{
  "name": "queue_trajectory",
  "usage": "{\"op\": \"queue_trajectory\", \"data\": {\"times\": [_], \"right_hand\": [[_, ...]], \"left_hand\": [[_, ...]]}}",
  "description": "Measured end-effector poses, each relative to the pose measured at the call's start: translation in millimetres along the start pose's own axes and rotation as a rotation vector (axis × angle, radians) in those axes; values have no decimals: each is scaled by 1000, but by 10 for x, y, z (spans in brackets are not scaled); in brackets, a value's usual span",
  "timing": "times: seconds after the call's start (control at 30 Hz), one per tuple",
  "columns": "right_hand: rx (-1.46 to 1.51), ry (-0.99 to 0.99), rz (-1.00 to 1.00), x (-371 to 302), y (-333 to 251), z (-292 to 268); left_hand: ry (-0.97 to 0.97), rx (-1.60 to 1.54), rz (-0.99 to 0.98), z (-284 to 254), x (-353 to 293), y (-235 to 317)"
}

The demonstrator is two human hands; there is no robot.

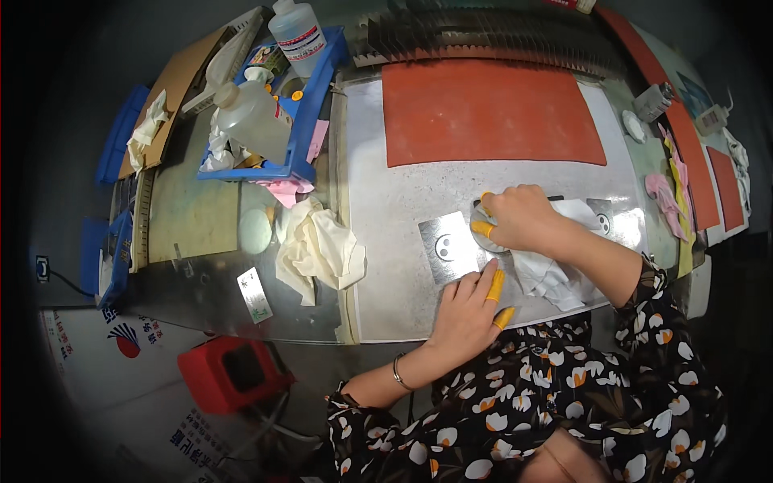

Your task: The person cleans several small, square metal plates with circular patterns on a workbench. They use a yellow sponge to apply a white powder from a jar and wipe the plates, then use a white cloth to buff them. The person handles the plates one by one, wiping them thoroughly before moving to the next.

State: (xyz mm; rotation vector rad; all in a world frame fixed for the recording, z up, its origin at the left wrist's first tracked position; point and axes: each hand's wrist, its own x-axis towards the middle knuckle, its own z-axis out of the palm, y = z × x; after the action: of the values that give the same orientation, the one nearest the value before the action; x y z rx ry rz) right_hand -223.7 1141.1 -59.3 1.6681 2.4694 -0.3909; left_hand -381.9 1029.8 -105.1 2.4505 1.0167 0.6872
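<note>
On the pale work surface [390, 241] lies a silver metal plate [439, 259] with a dark round-eyed face design. My left hand [463, 314], fingers stretched out, rests by the plate's lower edge; yellow finger cots cover its thumb and one finger. Just right of the plate, my right hand [523, 216] is closed with its cotted fingertips curled down on a small greyish round thing, mostly hidden. A white cloth [547, 278] spreads beneath my right wrist. Partly behind that forearm is a second plate [624, 221] with a similar design.
A red-brown mat [491, 113] covers the far surface, before a dark slotted rack [483, 36]. At left are a blue tray [262, 172] with bottles, a crumpled cream cloth [318, 249] and a small metal card [254, 295]. Pink cloth [664, 201] lies at right.
</note>
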Motion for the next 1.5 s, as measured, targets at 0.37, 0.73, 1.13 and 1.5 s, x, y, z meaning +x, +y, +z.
{"op": "queue_trajectory", "data": {"times": [0.37, 0.73, 1.13, 1.5], "right_hand": [[49, -184, -174, -746, -256, 84], [92, 140, -207, 291, -578, 3], [113, -24, -297, -402, -719, 277], [250, -195, -277, -974, -536, 195]], "left_hand": [[218, 60, -116, -288, -497, -324], [153, 196, -46, -304, -534, -362], [403, -85, -45, -278, -649, -431], [258, -330, -305, -468, -543, -430]]}}
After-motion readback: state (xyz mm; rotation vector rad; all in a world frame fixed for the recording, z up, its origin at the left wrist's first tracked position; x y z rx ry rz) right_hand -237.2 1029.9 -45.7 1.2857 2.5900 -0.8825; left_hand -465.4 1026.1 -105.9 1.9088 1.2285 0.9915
